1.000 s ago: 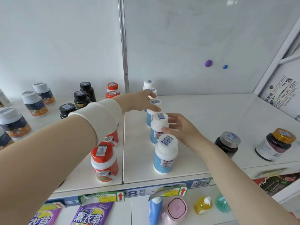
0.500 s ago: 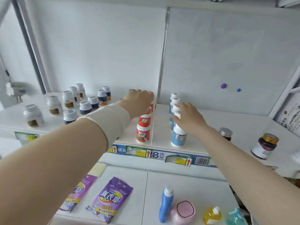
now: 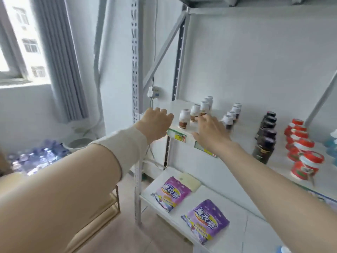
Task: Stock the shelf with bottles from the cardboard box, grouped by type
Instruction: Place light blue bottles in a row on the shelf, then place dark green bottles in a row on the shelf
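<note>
Hands: shifted left along the shelf (image 3: 246, 128) since earlier, now apart at mid-frame.
Left hand (image 3: 156, 121): loosely curled, seemingly empty, beside the shelf corner.
Right hand (image 3: 211, 132): fingers spread, empty, near white-capped bottles (image 3: 184, 118).
Dark bottles (image 3: 264, 143), red-capped bottles (image 3: 306, 161): own rows, right of frame.

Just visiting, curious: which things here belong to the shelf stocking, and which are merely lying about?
Part of the job: shelf, white-capped bottles, dark bottles, red-capped bottles, left hand, right hand.
Lying about: purple pouches, water bottles on the floor, curtain.
</note>
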### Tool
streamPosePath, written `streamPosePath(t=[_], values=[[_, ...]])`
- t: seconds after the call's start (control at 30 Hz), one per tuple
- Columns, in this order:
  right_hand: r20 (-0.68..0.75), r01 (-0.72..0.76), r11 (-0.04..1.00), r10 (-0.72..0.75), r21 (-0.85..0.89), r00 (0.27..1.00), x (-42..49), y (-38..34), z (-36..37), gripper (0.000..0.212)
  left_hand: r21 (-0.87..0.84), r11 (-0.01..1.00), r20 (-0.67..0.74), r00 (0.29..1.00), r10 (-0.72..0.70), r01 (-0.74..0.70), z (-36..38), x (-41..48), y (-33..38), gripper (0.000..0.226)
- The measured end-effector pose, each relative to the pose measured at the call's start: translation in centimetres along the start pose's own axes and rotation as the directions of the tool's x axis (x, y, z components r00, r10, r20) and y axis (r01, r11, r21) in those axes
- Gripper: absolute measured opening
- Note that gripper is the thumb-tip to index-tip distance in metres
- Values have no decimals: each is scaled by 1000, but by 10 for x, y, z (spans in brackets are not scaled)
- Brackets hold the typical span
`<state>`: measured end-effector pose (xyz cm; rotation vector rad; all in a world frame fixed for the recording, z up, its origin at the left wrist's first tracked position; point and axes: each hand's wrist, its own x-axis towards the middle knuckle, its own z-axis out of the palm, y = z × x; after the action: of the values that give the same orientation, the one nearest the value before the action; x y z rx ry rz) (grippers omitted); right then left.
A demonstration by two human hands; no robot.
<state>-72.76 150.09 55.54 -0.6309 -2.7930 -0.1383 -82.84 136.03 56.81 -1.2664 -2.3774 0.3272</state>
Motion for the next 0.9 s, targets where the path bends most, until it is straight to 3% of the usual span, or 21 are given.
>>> streamPosePath(t=[0.27,0.57,0.73,0.9], values=[[201,260,964,-267,59,943,94,-238,110,49,-57,962,265,933,-243,267,163,-86,-189,38],[444,439,896,-423,72,790,182,-359,268,49,-147,873,540,777,-323,465,351,-105,-281,43],[545,502,850,-501,163,672,240,-397,369,47,-169,756,722,602,-342,633,460,-99,-307,42],[698,566,802,-516,191,497,271,-435,463,46,-193,511,865,391,-315,838,555,-105,-317,41]])
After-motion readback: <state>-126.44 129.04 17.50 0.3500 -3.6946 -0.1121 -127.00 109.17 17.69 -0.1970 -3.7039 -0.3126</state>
